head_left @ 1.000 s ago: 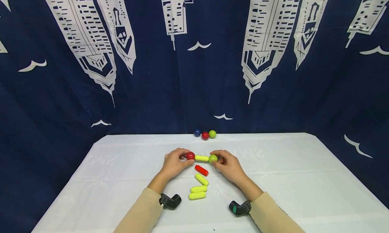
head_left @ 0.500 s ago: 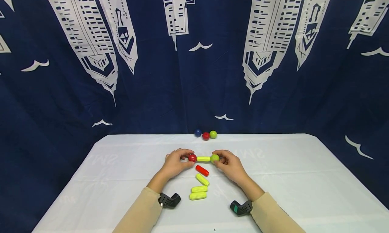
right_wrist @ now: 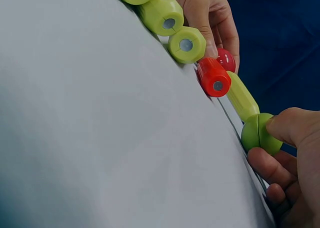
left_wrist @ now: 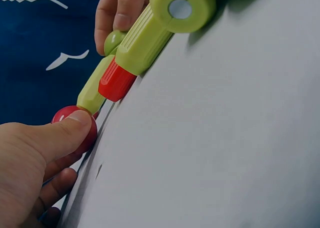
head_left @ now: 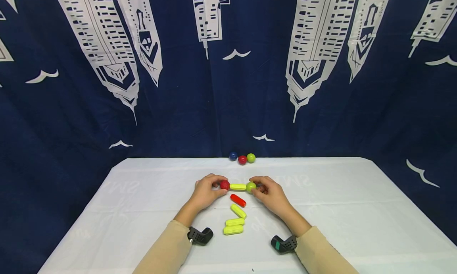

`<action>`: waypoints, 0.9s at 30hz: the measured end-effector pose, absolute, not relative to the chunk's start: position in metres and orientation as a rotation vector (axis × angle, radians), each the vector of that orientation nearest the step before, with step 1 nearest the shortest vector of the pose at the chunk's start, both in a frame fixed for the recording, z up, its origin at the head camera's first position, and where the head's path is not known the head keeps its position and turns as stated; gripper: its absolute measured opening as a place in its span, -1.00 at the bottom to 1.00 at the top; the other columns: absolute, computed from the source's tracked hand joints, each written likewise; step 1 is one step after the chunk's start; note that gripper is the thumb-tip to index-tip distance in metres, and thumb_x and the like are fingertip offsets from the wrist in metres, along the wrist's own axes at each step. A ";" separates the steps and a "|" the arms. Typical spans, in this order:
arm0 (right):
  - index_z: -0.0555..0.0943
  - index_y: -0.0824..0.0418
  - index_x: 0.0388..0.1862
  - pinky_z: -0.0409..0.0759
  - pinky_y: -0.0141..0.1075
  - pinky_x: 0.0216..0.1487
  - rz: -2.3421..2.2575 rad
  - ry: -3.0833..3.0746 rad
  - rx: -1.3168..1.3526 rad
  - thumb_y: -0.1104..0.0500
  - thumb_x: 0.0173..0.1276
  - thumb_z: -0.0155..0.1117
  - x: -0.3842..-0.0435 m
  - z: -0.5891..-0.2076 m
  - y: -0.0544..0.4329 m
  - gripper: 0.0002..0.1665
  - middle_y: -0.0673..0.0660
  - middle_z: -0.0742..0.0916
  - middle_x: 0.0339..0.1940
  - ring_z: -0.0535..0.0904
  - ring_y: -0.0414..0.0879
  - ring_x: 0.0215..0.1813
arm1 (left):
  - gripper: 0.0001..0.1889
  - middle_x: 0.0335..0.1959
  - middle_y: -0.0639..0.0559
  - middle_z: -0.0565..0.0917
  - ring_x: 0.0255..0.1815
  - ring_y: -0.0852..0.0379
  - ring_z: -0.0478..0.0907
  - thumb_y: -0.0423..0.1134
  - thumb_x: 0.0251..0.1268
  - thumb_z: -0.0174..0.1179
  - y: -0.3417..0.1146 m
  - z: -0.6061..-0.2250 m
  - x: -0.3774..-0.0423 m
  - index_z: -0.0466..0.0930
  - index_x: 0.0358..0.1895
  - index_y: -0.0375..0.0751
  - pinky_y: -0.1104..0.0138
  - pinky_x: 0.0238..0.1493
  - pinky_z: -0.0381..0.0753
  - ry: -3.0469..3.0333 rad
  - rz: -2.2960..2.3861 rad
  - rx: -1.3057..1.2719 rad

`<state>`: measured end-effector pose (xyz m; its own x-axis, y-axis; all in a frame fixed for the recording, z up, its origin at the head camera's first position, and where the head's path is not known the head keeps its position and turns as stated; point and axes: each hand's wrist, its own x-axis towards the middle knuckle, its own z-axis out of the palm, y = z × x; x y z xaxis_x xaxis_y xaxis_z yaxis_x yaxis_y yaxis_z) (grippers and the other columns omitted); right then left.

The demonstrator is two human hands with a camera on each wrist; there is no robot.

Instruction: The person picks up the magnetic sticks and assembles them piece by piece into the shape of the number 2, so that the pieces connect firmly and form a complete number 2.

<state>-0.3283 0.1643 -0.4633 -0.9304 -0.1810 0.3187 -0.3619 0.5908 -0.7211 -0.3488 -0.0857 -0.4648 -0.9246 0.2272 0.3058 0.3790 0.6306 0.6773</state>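
Between thumb and fingers, my left hand (head_left: pixel 207 192) pinches a glossy red ball (head_left: pixel 225 185). My right hand (head_left: pixel 271 194) likewise pinches a green ball (head_left: pixel 251 187), whose seam shows in the right wrist view. A yellow-green ribbed magnetic rod (head_left: pixel 237 186) spans the two balls, each end right at a ball, forming a straight row. Just nearer the body lies a red rod (head_left: pixel 238 200) on the table, with a metal disc in its end (right_wrist: pixel 218 86). Thumb and fingers overlap part of each ball.
Below the red rod lie a slanted yellow-green rod (head_left: pixel 238 211) and two more, an upper rod (head_left: pixel 235 222) and a lower rod (head_left: pixel 233 230), side by side. At the white table's (head_left: pixel 143 210) back edge sit a blue ball (head_left: pixel 233 156), a red ball (head_left: pixel 242 160) and a green ball (head_left: pixel 251 158).
The red-ball end has come slightly nearer the body, so the row is now more level. Both hands keep their pinch; the loose rods and back balls stay put.
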 end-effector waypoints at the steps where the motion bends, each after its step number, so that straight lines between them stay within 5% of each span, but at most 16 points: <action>1: 0.67 0.10 0.09 0.48 -0.46 -0.30 1.252 -2.601 0.452 0.25 0.27 0.40 -0.328 -0.463 0.164 -0.61 0.08 0.68 -0.12 0.48 -0.21 -0.33 | -0.66 -0.22 0.12 0.68 -0.19 0.22 0.54 -0.21 0.10 0.48 -0.086 -0.465 -0.349 0.73 -0.01 -0.01 0.20 -0.03 0.20 -2.662 -1.174 -0.496; 6: 0.66 0.09 0.03 0.50 -0.46 -0.32 1.286 -2.560 0.411 0.28 0.29 0.39 -0.327 -0.462 0.165 -0.67 0.12 0.65 -0.15 0.50 -0.18 -0.34 | -0.66 -0.21 0.11 0.69 -0.17 0.21 0.55 -0.20 0.11 0.47 -0.086 -0.464 -0.349 0.72 -0.01 -0.03 0.19 -0.03 0.20 -2.667 -1.168 -0.488; 12: 0.66 0.10 -0.26 0.37 -0.46 -0.42 1.282 -2.562 0.383 0.25 0.30 0.40 -0.320 -0.455 0.159 -0.91 0.01 0.57 -0.43 0.41 -0.20 -0.44 | -0.67 -0.21 0.09 0.69 -0.17 0.20 0.56 -0.22 0.11 0.47 -0.084 -0.465 -0.349 0.72 -0.01 -0.03 0.19 -0.03 0.19 -2.664 -1.168 -0.490; 27: 0.62 0.01 -0.43 0.30 -0.46 -0.49 1.073 -2.705 0.619 0.16 0.22 0.48 -0.303 -0.452 0.138 -0.84 -0.13 0.50 -0.64 0.36 -0.30 -0.56 | -0.67 -0.21 0.09 0.68 -0.18 0.19 0.56 -0.21 0.11 0.48 -0.086 -0.463 -0.347 0.71 -0.01 -0.05 0.16 -0.01 0.22 -2.668 -1.165 -0.486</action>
